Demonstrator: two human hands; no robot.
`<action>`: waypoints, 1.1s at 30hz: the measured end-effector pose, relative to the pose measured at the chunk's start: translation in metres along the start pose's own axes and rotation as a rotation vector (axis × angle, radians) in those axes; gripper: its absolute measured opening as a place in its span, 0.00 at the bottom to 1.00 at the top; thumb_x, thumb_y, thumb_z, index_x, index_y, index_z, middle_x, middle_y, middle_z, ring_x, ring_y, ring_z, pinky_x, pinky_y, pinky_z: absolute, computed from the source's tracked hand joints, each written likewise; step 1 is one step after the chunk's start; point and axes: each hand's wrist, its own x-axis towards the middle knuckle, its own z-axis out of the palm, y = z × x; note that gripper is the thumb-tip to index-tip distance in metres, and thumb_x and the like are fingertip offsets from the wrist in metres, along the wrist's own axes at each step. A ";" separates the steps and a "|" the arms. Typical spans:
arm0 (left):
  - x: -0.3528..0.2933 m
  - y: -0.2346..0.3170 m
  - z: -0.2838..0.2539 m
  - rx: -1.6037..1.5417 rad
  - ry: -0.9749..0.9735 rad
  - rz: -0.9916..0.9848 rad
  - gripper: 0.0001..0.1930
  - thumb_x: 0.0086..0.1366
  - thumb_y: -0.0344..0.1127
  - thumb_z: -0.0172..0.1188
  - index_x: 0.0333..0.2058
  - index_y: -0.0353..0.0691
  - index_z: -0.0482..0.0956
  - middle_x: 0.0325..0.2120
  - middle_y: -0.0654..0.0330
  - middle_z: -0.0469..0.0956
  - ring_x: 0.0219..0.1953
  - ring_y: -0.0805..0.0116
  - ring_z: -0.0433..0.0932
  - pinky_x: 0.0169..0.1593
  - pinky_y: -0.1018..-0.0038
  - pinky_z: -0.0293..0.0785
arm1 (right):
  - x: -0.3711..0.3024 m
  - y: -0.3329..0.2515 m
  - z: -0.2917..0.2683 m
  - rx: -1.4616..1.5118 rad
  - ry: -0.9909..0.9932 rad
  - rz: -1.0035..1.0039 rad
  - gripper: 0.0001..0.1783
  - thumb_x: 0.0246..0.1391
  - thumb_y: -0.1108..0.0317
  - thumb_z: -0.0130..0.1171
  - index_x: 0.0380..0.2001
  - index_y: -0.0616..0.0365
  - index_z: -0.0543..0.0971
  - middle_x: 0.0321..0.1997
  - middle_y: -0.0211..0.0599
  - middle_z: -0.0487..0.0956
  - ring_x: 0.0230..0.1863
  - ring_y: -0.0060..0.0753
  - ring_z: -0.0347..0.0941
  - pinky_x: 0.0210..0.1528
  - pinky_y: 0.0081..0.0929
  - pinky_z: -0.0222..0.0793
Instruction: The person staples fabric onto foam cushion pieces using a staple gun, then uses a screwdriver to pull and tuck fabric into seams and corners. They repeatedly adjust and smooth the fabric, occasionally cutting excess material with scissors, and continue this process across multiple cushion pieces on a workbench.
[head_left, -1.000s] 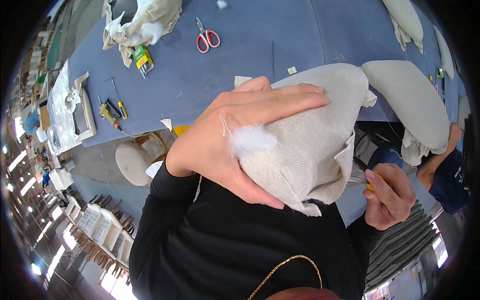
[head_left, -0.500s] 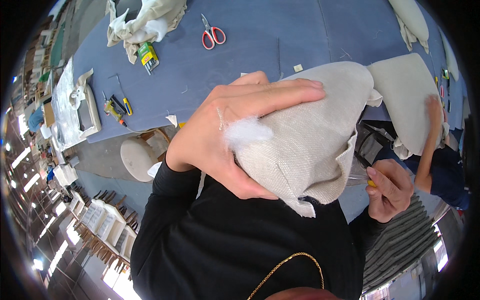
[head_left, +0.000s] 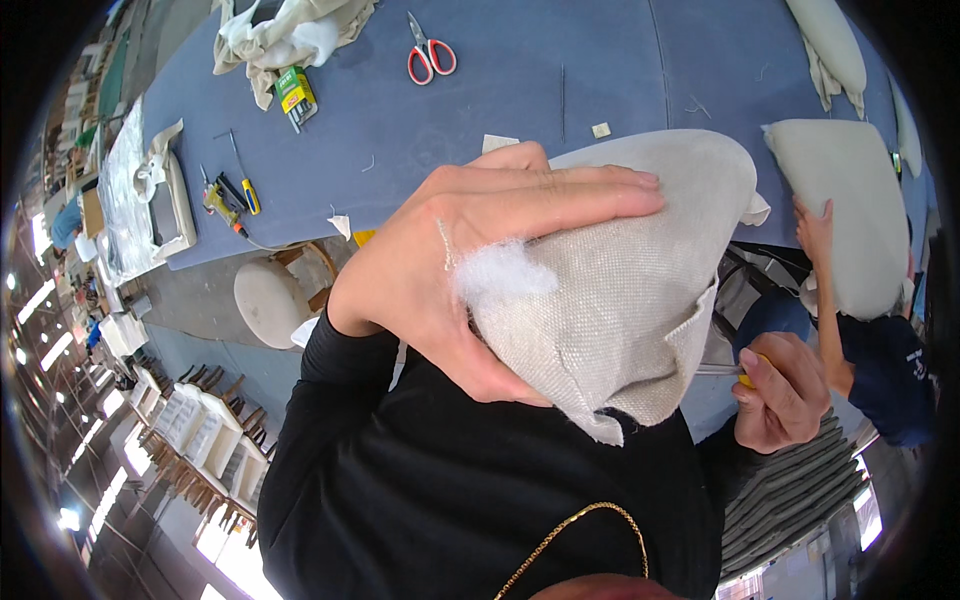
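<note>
My left hand [head_left: 480, 260] is clamped round a beige woven-fabric cushion [head_left: 640, 250], its fingers over the top and its thumb underneath. A tuft of white stuffing [head_left: 505, 272] lies on the fabric beside the thumb. The cushion's lower cloth edge is loose and folded. To its right, my right hand [head_left: 783, 392] is closed round a screwdriver-like tool [head_left: 718, 369] with a thin metal shaft and a yellow handle. The shaft points left to the fabric's edge, and its tip is hidden there.
On the blue table [head_left: 520, 60] lie red-handled scissors [head_left: 432, 62], a green-yellow box [head_left: 295, 93], a yellow-handled screwdriver [head_left: 250, 195] and an air stapler-like tool [head_left: 222, 205]. At right, a co-worker's hand [head_left: 815, 232] touches another beige cushion [head_left: 840, 200]. A round-seated chair [head_left: 270, 303] stands below.
The tool in my right hand has gone from blurred to sharp. The co-worker's hand has shifted to the left side of the other cushion, which now sits apart from mine.
</note>
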 end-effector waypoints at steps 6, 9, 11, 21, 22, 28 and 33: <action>0.004 0.002 -0.002 0.001 -0.024 -0.022 0.61 0.24 0.61 0.77 0.61 0.28 0.80 0.61 0.42 0.81 0.32 0.66 0.78 0.39 0.74 0.63 | 0.002 -0.007 0.003 -0.012 0.001 0.029 0.18 0.59 0.62 0.72 0.47 0.64 0.88 0.29 0.47 0.81 0.23 0.38 0.74 0.26 0.28 0.66; 0.004 0.001 0.002 -0.012 -0.030 0.000 0.60 0.26 0.61 0.77 0.61 0.27 0.80 0.61 0.42 0.81 0.36 0.66 0.81 0.39 0.74 0.62 | 0.011 -0.016 0.004 -0.080 0.031 0.033 0.20 0.55 0.61 0.75 0.49 0.59 0.89 0.28 0.44 0.80 0.22 0.34 0.74 0.25 0.24 0.65; 0.005 0.003 0.001 0.000 -0.023 -0.014 0.59 0.27 0.60 0.77 0.61 0.27 0.80 0.61 0.41 0.81 0.39 0.66 0.83 0.39 0.74 0.62 | 0.012 -0.017 0.003 -0.090 0.034 0.034 0.22 0.52 0.62 0.77 0.50 0.56 0.89 0.28 0.42 0.80 0.21 0.32 0.74 0.24 0.22 0.64; 0.009 0.000 0.002 -0.027 -0.016 0.029 0.59 0.29 0.61 0.76 0.60 0.25 0.80 0.60 0.39 0.81 0.46 0.63 0.87 0.41 0.75 0.61 | -0.006 0.006 -0.003 0.035 0.046 0.001 0.20 0.55 0.62 0.75 0.49 0.58 0.89 0.27 0.41 0.80 0.20 0.28 0.73 0.22 0.22 0.60; 0.010 -0.001 0.001 -0.036 -0.018 0.031 0.58 0.29 0.61 0.76 0.60 0.25 0.80 0.59 0.39 0.81 0.48 0.62 0.87 0.41 0.74 0.62 | -0.008 0.010 -0.005 0.039 0.044 -0.007 0.19 0.55 0.62 0.75 0.49 0.58 0.89 0.27 0.41 0.81 0.20 0.29 0.73 0.23 0.22 0.60; 0.002 0.006 0.006 0.025 -0.020 -0.020 0.58 0.31 0.62 0.75 0.59 0.24 0.80 0.57 0.39 0.83 0.54 0.58 0.87 0.41 0.73 0.62 | -0.003 0.022 -0.002 0.003 0.021 -0.081 0.20 0.55 0.59 0.76 0.48 0.57 0.90 0.27 0.40 0.81 0.23 0.30 0.76 0.25 0.22 0.65; 0.004 0.004 0.007 -0.036 -0.027 0.009 0.56 0.32 0.61 0.75 0.58 0.24 0.81 0.56 0.40 0.83 0.51 0.61 0.88 0.40 0.74 0.62 | 0.001 0.006 0.001 -0.087 0.043 -0.089 0.22 0.53 0.55 0.76 0.48 0.56 0.90 0.27 0.40 0.81 0.24 0.32 0.77 0.26 0.23 0.67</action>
